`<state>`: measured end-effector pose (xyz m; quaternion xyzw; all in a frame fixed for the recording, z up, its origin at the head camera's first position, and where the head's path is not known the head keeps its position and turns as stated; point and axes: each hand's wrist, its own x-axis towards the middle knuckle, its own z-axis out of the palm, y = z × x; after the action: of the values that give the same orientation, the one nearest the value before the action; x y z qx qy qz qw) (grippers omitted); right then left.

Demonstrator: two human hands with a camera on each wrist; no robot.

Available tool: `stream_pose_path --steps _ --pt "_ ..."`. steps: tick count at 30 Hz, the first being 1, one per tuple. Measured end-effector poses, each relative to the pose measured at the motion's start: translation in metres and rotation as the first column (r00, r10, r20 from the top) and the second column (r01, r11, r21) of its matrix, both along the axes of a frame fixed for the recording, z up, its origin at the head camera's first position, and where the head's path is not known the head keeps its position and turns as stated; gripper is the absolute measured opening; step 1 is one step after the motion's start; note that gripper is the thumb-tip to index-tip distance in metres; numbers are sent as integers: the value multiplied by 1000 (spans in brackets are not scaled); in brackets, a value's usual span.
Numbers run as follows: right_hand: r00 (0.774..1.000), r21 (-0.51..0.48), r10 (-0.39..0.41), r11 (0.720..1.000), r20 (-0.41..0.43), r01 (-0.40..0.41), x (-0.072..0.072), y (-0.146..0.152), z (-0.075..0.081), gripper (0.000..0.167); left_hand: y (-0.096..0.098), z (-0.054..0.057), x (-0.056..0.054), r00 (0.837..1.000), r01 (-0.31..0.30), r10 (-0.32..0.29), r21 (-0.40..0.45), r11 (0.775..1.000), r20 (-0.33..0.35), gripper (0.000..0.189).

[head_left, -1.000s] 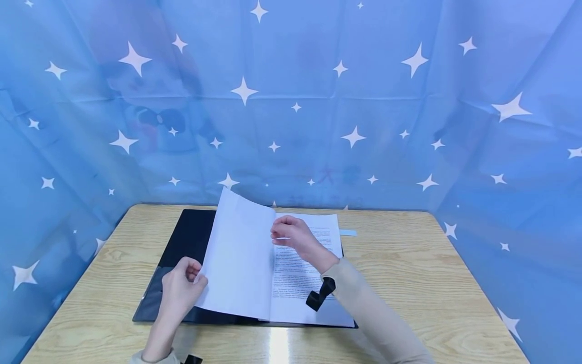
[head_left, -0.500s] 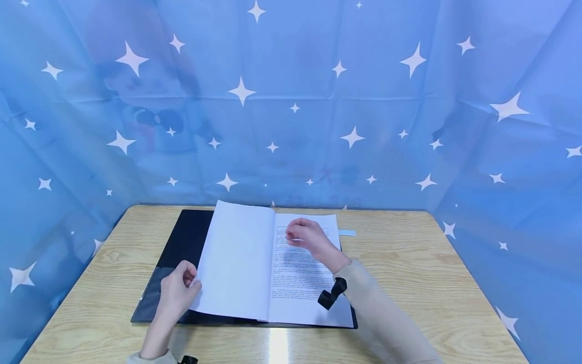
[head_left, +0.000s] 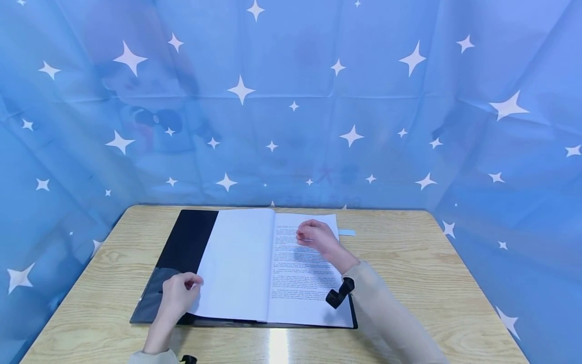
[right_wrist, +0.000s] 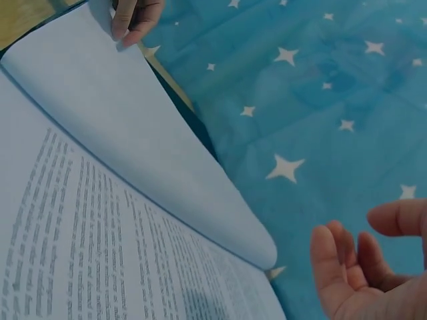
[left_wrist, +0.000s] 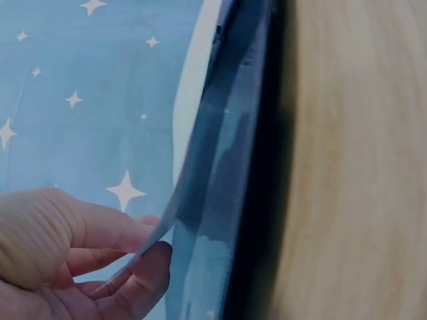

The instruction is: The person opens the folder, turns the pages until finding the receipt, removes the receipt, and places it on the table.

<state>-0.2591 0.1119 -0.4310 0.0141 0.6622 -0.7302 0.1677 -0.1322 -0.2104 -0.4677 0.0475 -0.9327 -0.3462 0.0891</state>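
Note:
A black folder (head_left: 193, 235) lies spread on the table, with a stack of paper in it. The blank side of a turned sheet (head_left: 236, 263) covers most of its left half; a page of print (head_left: 297, 283) shows on the right. My left hand (head_left: 179, 296) pinches the sheet's outer edge near the lower left corner. In the left wrist view, thumb and fingers (left_wrist: 152, 277) lie on either side of the thin sheet. My right hand (head_left: 320, 240) hovers over the upper part of the printed page, fingers loosely bent, with nothing between them in the right wrist view.
A light blue tab (head_left: 347, 232) sticks out past the right side of the folder. The folder rests near the middle of a wooden table (head_left: 409, 273). A blue cloth with white stars (head_left: 291, 101) hangs behind the table and along its sides.
The sheet has come down flatter on the left, its raised upper corner lowered. My left hand has moved slightly left and down with its edge. My right hand has drawn to the right.

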Motion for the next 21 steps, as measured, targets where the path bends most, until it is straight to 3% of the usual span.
stream_pose_path --steps 10,15,21 --pt "1000 27 -28 999 7 28 -5 18 -9 9 -4 -14 -2 995 -6 4 17 1000 100 11" --pt "999 71 -46 996 10 45 -11 27 -12 17 -4 -17 -4 992 -9 8 11 1000 129 8" --pt "995 77 -101 992 10 100 -24 37 -16 12 -5 -18 -6 989 -13 13 0 1000 145 5"
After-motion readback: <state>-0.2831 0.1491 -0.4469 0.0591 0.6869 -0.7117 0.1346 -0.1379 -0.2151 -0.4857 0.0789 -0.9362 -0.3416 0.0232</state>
